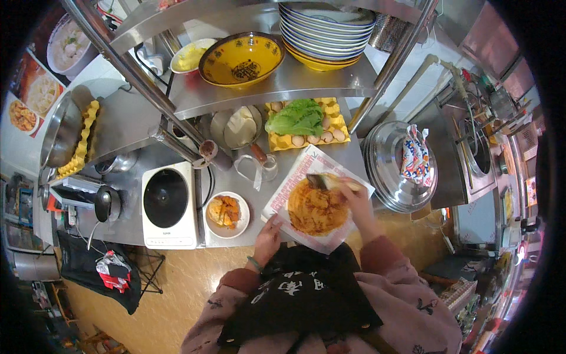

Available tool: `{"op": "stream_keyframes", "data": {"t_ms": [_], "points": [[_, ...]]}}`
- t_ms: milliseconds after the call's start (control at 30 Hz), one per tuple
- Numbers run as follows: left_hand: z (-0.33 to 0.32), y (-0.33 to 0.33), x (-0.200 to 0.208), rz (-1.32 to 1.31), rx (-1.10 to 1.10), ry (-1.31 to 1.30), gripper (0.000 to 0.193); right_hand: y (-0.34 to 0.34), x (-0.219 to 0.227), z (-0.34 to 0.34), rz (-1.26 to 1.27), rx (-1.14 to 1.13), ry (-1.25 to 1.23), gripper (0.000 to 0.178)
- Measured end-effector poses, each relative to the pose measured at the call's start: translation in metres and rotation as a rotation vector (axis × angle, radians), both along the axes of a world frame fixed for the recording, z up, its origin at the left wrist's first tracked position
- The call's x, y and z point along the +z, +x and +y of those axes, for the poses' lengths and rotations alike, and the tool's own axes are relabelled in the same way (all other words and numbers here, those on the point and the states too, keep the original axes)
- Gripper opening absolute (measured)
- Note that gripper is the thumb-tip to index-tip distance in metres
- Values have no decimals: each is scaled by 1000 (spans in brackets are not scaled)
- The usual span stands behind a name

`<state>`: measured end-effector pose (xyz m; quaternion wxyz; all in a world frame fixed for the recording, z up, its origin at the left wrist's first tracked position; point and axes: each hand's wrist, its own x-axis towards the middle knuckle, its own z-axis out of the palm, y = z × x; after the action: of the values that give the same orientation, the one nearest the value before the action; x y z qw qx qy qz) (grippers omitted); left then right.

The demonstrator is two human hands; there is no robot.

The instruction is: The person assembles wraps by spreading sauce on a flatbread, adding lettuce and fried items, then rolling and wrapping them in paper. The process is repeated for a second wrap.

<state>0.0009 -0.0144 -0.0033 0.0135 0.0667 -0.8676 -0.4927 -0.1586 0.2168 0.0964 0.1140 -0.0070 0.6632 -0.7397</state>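
A round, flat pancake coated in reddish-brown sauce lies on a printed paper sheet at the counter's front edge. My right hand is closed around the pale handle of a brush, whose dark head touches the upper part of the pancake. At the sheet's left edge, my left hand pinches the paper between its fingers. A white bowl of orange and yellow food pieces stands just left of that hand.
Behind the pancake are a yellow egg tray with lettuce, a lidded pan and a clear jug. An induction cooker stands left, stacked metal lids right. Bowls fill an overhead shelf.
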Motion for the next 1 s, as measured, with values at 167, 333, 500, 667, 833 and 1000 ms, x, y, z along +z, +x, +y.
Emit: {"op": "stream_keyframes", "data": {"t_ms": [167, 333, 500, 667, 833, 1000], "points": [[1, 11, 3, 196, -38, -101, 28, -51, 2, -119, -21, 237, -180, 26], [-7, 29, 9, 68, -16, -85, 29, -68, -14, -179, 14, 211, -196, 20], [-11, 39, 16, 107, 23, -23, 28, -60, -21, -165, 128, -30, -118, 22], [-11, 40, 16, 93, 36, 7, 28, -71, -57, -90, 84, -460, -197, 24], [-2, 30, 19, 72, -5, -57, 27, -155, -113, -32, 98, -554, -175, 21], [11, 16, 27, 76, -22, -2, 26, -206, -108, -23, 74, -418, 345, 21]]}}
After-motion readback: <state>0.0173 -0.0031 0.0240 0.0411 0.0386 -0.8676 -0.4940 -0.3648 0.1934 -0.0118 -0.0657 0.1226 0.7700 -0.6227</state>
